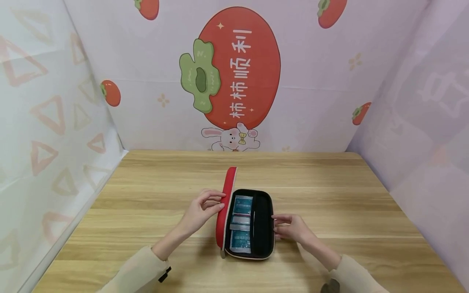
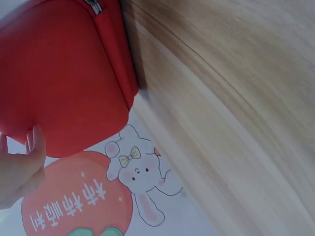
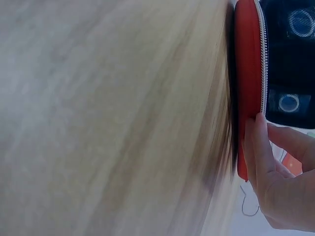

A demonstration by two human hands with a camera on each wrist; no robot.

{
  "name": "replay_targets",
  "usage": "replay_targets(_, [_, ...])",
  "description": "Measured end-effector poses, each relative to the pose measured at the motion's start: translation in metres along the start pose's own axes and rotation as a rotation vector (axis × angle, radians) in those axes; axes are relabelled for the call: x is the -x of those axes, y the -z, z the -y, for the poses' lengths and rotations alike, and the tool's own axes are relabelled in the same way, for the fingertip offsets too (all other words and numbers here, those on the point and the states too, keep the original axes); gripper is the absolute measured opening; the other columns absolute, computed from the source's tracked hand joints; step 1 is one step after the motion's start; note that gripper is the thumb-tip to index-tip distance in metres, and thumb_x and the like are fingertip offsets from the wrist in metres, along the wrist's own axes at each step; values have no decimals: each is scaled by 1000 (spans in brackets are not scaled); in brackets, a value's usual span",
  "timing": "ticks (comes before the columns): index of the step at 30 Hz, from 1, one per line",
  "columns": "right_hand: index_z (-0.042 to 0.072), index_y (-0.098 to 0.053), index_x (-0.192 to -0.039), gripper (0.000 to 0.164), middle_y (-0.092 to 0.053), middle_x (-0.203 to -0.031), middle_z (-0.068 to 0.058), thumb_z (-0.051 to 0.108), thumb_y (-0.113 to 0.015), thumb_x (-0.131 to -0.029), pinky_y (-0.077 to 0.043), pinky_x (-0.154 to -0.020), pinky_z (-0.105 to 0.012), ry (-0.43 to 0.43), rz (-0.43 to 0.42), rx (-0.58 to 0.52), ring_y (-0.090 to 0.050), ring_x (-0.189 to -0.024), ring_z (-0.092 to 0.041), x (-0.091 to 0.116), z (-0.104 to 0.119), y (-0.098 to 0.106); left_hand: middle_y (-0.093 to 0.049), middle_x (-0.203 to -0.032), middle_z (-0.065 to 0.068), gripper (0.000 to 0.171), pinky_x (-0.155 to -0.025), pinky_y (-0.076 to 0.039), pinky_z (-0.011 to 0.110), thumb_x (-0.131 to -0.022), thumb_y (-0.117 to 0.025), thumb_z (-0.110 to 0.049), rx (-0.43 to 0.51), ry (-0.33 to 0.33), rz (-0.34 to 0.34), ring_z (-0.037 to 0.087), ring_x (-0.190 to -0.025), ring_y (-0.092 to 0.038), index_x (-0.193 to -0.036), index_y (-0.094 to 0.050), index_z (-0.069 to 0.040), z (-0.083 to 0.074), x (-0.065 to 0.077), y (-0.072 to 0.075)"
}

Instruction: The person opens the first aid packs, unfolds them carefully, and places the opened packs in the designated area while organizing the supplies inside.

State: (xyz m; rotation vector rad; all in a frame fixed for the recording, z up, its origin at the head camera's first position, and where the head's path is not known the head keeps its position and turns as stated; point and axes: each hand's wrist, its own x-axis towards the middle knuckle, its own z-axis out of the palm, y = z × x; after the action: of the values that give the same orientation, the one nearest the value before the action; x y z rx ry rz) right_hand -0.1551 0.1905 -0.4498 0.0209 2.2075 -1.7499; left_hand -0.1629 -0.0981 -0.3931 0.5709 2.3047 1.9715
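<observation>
A red zip case (image 1: 226, 207) stands unzipped on the table, its lid tilted upright on the left. Inside its black base (image 1: 262, 228), several teal-and-white packets (image 1: 241, 241) lie in a row on the left side. My left hand (image 1: 201, 211) touches the lid's red outer face with thumb and fingertips; in the left wrist view fingertips (image 2: 37, 140) rest near the lid's edge. The fingers of my right hand (image 1: 291, 228) touch the base's right side, and in the right wrist view they (image 3: 261, 142) lie along its red wall. Ring-shaped outlines (image 3: 289, 103) show on the lid's dark inner side.
The wooden table (image 1: 146, 195) extends around the case. A printed backdrop (image 1: 311, 81) with persimmons and a rabbit rises behind it, and patterned cloth walls (image 1: 47, 122) border the left and right sides.
</observation>
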Motion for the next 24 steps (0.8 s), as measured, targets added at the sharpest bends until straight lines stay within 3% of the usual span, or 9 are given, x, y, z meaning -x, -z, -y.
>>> replay_targets(3, [-16,-46,-117,41,-57,-99,-21,-11,-57,-78,-55,-67,-32,23,34,-39,-61,-73,-16,0,-1,-1,-49,-112,12,26,-82,-50,28,-83,-60,-8,-46,-28,34,28,-98,-52,-108,-57,-2,3,-2,-8])
replay_targets(9, [-20,-35,-122,49,-57,-102,-24,-9,-56,-78,-54,-72,-36,46,104,-106,-62,-79,-20,3,-3,2,-53,-104,7,18,-83,-48,39,-82,-61,-9,-259,-60,128,27,-91,-54,-99,-61,-4,14,2,-20])
replay_targets(14, [-16,-36,-124,54,-55,-106,-28,-6,-59,-76,-54,-71,-32,87,42,18,-63,-83,-26,9,-2,12,-54,-102,6,17,-78,-50,35,-81,-61,-8,-331,-39,143,26,-89,-55,-98,-62,-4,21,10,-18])
replay_targets(19, [-15,-41,-120,47,-54,-105,-31,-5,-59,-77,-54,-70,-29,204,19,193,-61,-87,-34,12,3,22,-55,-102,7,17,-76,-51,34,-81,-61,-6,-345,-16,148,23,-87,-55,-97,-62,-4,25,17,-11])
replay_targets(24, [-14,-44,-119,46,-56,-103,-30,-2,-60,-78,-54,-69,-28,233,21,241,-61,-86,-33,12,9,23,-56,-100,7,17,-75,-51,32,-81,-59,-3,-365,-15,157,23,-87,-56,-97,-61,-3,28,21,-6])
